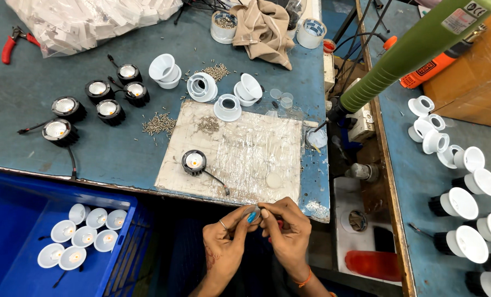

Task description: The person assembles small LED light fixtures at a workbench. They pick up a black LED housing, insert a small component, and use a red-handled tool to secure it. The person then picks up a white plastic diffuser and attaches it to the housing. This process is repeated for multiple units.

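Both hands are together at the near edge of the blue workbench [31, 77], below the table line. Left hand [226, 242] pinches a small clear lens disc [252, 212] at the fingertips, a blue-tipped bit showing; right hand [287, 234] is closed on the same disc from the other side, with something red partly hidden under its fingers, so what it is cannot be told.

Progress, judged from the layout: mid-batch. One black LED module [194, 161] with its wire lies on the plastic-wrapped work pad [240, 148], no white housing on it yet. Six more bare black modules [100, 96] sit far left of the pad, untouched. About five loose white reflector cups [212, 82] stand just beyond the pad, unfitted. Two screw piles [158, 124] and a scatter on the pad are not yet used up.

Done side: seven white-fronted lamps lie in the blue crate [14, 220] near left. On the right bench about ten more lamps [460, 203], white cups on black bodies, are lined up; some are cut off by the frame edge, so the count is rough.

Other things: red-handled pliers [12, 44] far left, a bag of white parts [86, 16] far, beige cloth [265, 27], two tape rolls [311, 30], a green hanging screwdriver [405, 60] over the gap, an orange power tool [432, 63] behind it.
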